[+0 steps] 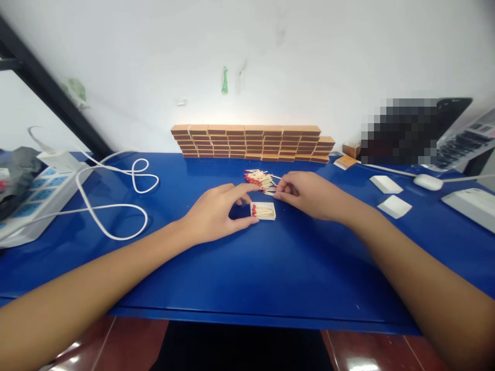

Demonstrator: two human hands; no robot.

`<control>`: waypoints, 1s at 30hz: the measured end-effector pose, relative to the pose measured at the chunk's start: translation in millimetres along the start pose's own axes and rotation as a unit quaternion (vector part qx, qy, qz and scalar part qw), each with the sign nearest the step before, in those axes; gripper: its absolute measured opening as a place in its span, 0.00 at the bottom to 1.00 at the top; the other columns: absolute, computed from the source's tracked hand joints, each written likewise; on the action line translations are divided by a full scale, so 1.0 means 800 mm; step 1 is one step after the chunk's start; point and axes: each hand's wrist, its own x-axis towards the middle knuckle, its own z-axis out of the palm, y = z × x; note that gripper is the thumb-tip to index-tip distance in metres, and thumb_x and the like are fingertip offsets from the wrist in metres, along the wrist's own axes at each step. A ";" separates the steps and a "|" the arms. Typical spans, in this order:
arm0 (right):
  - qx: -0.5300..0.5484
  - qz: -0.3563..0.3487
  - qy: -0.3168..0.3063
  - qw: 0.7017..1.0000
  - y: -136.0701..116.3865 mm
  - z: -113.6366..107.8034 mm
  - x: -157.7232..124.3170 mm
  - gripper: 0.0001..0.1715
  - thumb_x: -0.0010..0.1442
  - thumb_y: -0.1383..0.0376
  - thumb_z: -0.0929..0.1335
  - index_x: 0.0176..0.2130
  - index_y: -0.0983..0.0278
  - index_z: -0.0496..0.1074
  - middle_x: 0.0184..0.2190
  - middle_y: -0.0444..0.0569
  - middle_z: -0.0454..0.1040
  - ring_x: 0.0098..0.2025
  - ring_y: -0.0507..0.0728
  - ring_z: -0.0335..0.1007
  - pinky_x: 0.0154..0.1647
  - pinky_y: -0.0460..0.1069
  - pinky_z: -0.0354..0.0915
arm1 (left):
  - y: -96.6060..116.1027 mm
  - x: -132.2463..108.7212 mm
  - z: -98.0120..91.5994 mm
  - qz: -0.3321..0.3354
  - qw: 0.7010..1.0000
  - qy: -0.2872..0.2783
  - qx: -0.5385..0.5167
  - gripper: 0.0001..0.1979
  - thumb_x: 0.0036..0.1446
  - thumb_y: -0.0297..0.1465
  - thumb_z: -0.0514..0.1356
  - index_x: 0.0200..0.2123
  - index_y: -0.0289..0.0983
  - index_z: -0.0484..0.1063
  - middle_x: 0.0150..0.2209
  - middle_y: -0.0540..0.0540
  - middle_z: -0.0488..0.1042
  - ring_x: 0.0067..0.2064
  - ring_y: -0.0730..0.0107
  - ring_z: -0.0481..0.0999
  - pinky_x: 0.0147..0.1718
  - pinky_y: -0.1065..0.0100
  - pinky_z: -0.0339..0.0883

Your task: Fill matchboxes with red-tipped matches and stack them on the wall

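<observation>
A small white matchbox tray (263, 211) with red-tipped matches in it lies on the blue table (247, 268). My left hand (216, 214) pinches the tray's left side between thumb and fingers. Just behind it lies a loose pile of matches (260, 179). My right hand (307, 193) rests at the pile's right edge, its fingertips closed on matches picked from it. A long stack of brown matchboxes (251, 141) stands against the wall behind.
A white power strip (34, 198) and looping white cable (116, 206) lie at the left. Two empty white trays (390, 196), a white mouse (427, 181), a keyboard (464, 141) and a white box (474, 205) sit at the right.
</observation>
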 end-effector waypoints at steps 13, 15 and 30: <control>0.104 -0.099 -0.026 0.989 -0.024 -0.001 -0.019 0.14 0.71 0.55 0.66 0.37 0.59 0.74 0.34 0.48 0.77 0.34 0.57 0.69 0.35 0.52 0.60 | -0.001 0.000 -0.001 -0.004 1.000 0.009 0.008 0.31 0.61 0.38 0.71 0.65 0.43 0.69 0.47 0.48 0.83 0.47 0.62 0.82 0.50 0.59 0.75; 0.100 -0.101 -0.037 0.989 -0.028 0.004 -0.020 0.14 0.71 0.56 0.66 0.37 0.60 0.74 0.35 0.48 0.77 0.35 0.57 0.69 0.35 0.51 0.60 | 0.000 0.000 -0.001 -0.004 1.000 0.011 0.002 0.30 0.61 0.38 0.71 0.65 0.43 0.69 0.47 0.48 0.83 0.47 0.62 0.82 0.51 0.60 0.75; 0.012 -0.068 0.057 0.996 0.010 0.004 0.007 0.07 0.65 0.61 0.69 0.38 0.61 0.78 0.36 0.51 0.77 0.36 0.59 0.71 0.38 0.52 0.62 | 0.000 0.001 -0.002 -0.010 1.000 0.002 -0.008 0.31 0.61 0.37 0.71 0.65 0.43 0.69 0.46 0.48 0.83 0.47 0.62 0.82 0.51 0.58 0.75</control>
